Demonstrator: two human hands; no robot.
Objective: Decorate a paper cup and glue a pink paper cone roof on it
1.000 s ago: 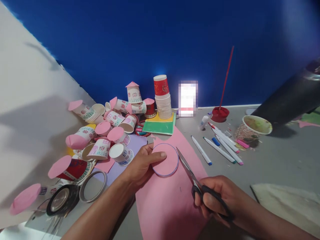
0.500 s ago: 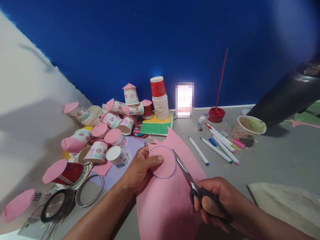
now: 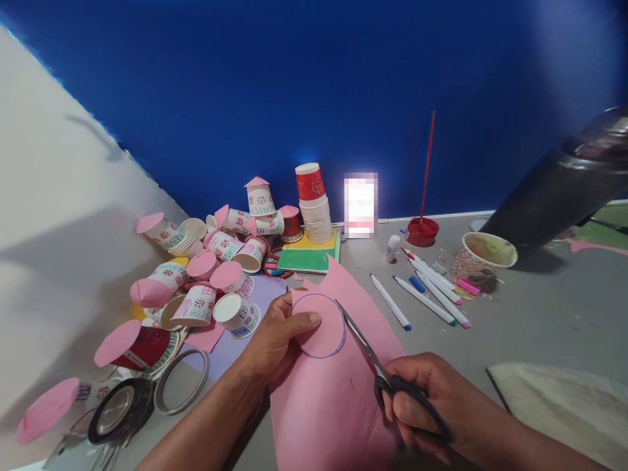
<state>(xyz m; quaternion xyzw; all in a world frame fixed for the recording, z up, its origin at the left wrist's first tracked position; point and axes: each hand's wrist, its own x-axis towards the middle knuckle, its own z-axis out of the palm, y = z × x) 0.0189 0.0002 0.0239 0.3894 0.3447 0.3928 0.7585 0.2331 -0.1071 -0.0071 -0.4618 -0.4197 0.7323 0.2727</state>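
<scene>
A large pink sheet (image 3: 338,399) with a circle drawn on it in blue spans the middle of the view. My left hand (image 3: 282,337) pinches its left edge, the thumb lying inside the drawn circle and the other fingers mostly hidden beneath. My right hand (image 3: 424,399) is closed round the black handles of the scissors (image 3: 360,337). The scissor blades point up and left, lying just right of the circle's line, and look nearly closed together. Whether they touch the paper cannot be made out.
Decorated paper cups (image 3: 193,304) with pink tops crowd the left. A cup stack (image 3: 316,219) stands on a green and yellow book (image 3: 304,260). Markers (image 3: 390,302), a patterned cup (image 3: 483,256) and a dark bottle (image 3: 554,186) are at right; tape rolls (image 3: 181,381) lie lower left.
The view has tilted slightly, so the background objects sit lower in the picture. The scissors and both hands keep nearly the same place against the pink sheet.
</scene>
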